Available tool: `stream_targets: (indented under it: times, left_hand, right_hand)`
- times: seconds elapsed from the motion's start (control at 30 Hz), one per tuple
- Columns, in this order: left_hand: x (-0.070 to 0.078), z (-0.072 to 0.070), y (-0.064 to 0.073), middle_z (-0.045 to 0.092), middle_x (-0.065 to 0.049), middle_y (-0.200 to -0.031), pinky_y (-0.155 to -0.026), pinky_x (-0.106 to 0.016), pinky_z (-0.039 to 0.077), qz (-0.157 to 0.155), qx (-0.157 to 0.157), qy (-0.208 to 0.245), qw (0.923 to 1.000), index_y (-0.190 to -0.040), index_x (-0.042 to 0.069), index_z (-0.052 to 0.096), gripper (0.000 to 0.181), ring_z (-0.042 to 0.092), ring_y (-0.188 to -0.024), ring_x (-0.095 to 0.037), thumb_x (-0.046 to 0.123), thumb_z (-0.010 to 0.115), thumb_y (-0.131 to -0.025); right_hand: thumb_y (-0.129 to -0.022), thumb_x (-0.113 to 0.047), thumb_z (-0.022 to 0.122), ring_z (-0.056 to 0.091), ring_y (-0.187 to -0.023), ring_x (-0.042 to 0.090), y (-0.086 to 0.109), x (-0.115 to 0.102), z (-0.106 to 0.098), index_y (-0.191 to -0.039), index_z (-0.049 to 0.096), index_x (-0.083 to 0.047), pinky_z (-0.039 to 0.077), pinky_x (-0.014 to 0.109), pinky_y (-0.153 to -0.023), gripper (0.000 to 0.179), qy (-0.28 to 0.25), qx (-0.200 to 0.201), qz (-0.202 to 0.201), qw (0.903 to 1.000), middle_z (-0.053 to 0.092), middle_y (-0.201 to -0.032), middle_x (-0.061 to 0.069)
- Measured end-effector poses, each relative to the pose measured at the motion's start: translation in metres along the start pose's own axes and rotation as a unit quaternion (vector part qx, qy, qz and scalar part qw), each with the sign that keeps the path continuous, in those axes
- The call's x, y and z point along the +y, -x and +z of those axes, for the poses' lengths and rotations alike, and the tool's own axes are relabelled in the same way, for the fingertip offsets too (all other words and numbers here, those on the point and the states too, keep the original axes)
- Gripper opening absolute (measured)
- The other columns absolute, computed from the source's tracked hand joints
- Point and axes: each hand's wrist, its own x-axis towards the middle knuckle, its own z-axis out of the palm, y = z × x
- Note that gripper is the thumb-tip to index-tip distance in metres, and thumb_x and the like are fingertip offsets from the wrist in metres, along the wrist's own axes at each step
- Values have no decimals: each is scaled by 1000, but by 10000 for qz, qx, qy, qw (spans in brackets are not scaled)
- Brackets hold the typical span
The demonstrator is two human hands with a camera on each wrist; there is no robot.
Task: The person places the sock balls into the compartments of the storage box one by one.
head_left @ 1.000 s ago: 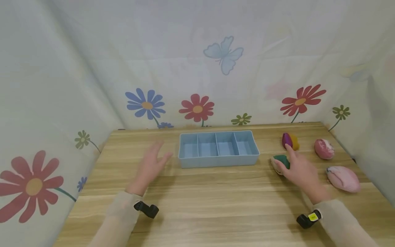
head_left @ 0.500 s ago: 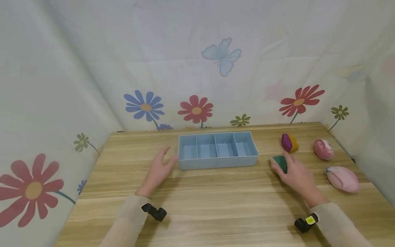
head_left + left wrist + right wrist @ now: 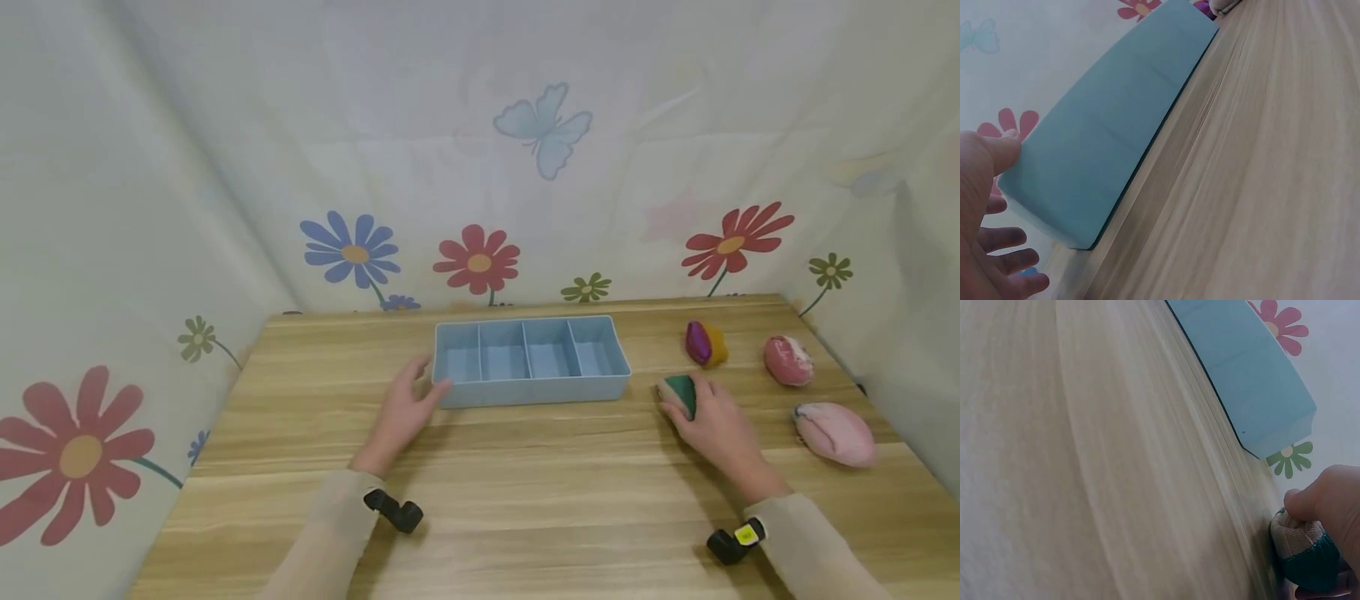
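Green-and-beige cloth bundle (image 3: pixel 681 395) is sitting right of centre on the wood-grain table (image 3: pixel 525 500), right hand (image 3: pixel 718 425) gripping it; left hand (image 3: pixel 402 417), spread wide, is flanking a smooth blue tray (image 3: pixel 536 392); creased floral sheet (image 3: pixel 405 125) is hanging behind.

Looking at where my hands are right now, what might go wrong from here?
The green and beige cloth bundle in your right hand looks soft, so it might slip or come loose if lifted.
The purple and yellow bundle lies just beyond that hand, so reaching forward could knock it.
Your left hand is at the end of the blue tray and may nudge it askew.
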Motion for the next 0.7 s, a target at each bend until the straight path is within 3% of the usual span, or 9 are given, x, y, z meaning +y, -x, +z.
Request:
stream_targets:
  times: [0.33, 0.7]
  left_hand:
    - [-1, 8, 1, 44, -19, -136, -95, -45, 41, 134, 79, 908, 9957, -142, 10, 35, 69, 48, -119, -35, 41, 63, -87]
    - [1, 8, 2, 46, -18, -133, -91, -44, 45, -110, 53, 809, 9967, -142, 16, 37, 68, 53, -113, -33, 45, 62, -86]
  right_hand:
    - [-85, -30, 67, 48, -92, 48, 1, -5, 0, -124, 36, 20, 43, 61, -75, 71, -392, 23, 465, 9981, 42, -108, 36]
    - [-82, -31, 67, 46, -92, 43, 0, -4, 2, -124, 41, 15, 41, 57, -74, 66, -216, 96, 547, 9982, 42, -109, 31]
